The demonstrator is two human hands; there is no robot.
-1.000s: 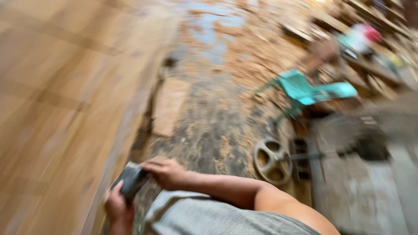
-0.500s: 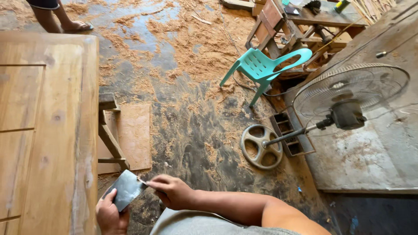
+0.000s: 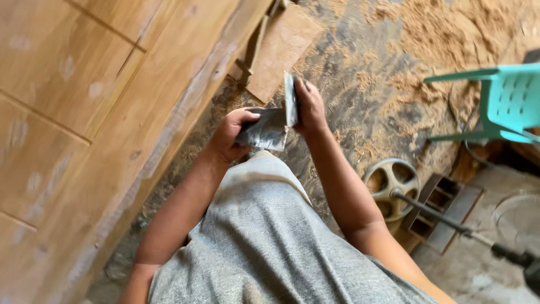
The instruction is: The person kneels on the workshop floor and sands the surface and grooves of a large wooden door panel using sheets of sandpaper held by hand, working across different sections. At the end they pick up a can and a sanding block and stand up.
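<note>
Grey sandpaper sheet (image 3: 264, 130) is pinched in the left hand (image 3: 230, 134) while the right hand (image 3: 308, 106) grips its upturned end above the sawdusty floor (image 3: 360, 73), beside the wooden door panel (image 3: 84, 101), whose sanding looks unfinished.

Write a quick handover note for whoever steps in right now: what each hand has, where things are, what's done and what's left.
Left hand: grips a flat grey sheet.
Right hand: holds a second grey piece upright, edge-on, against the first.
Both are held in front of the body, above the sawdust-strewn floor.
The wooden door panel lies beside the left arm, untouched by either hand.
Done: both pieces are in hand.
Left: nothing yet put to the panel.
</note>
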